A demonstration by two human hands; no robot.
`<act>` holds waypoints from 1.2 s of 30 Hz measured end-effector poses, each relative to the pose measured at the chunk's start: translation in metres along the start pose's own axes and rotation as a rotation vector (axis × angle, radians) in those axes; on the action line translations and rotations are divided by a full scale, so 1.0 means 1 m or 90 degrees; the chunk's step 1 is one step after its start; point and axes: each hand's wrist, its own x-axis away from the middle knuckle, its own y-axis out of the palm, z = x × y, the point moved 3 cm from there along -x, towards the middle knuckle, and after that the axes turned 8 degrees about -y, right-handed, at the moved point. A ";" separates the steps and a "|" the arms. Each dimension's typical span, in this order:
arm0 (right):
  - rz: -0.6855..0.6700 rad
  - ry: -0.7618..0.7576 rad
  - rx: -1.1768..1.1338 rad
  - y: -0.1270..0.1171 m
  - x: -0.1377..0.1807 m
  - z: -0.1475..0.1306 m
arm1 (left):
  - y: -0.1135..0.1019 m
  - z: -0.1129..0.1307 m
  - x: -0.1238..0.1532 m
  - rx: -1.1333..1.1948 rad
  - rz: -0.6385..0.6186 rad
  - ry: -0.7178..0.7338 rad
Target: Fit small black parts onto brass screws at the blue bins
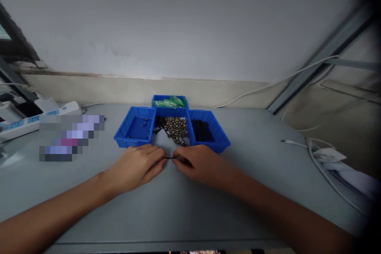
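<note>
My left hand [137, 166] and my right hand [199, 163] rest on the grey table [178, 206], fingertips facing each other. Between them they pinch a thin dark screw [169, 158], each hand closed on one end. Just beyond the fingers lies a loose pile of brass and dark screws [175, 129] on the table. A blue tray [135, 131] at the left holds a few scattered screws. A blue tray [208, 131] at the right is filled with black screws. Behind them a third blue tray [169, 102] holds green plastic pieces.
A white power strip [35, 119] lies at the far left beside a blurred patch [70, 137]. White cables and a charger [324, 154] trail along the right edge of the table. A pale wall rises close behind the trays.
</note>
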 end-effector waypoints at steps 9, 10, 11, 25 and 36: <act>0.058 -0.105 0.014 -0.001 0.002 0.000 | 0.003 -0.002 -0.001 -0.022 -0.012 -0.042; 0.040 -0.134 0.033 0.001 0.002 0.000 | 0.003 -0.003 0.000 -0.025 -0.012 -0.046; 0.020 -0.160 0.053 0.003 0.001 0.000 | 0.003 -0.003 0.000 -0.028 -0.013 -0.046; 0.037 -0.291 0.240 -0.005 0.004 -0.005 | 0.002 -0.003 0.001 0.018 -0.018 -0.060; 0.243 0.150 0.246 -0.039 0.010 0.048 | 0.003 -0.003 -0.001 -0.027 -0.052 -0.038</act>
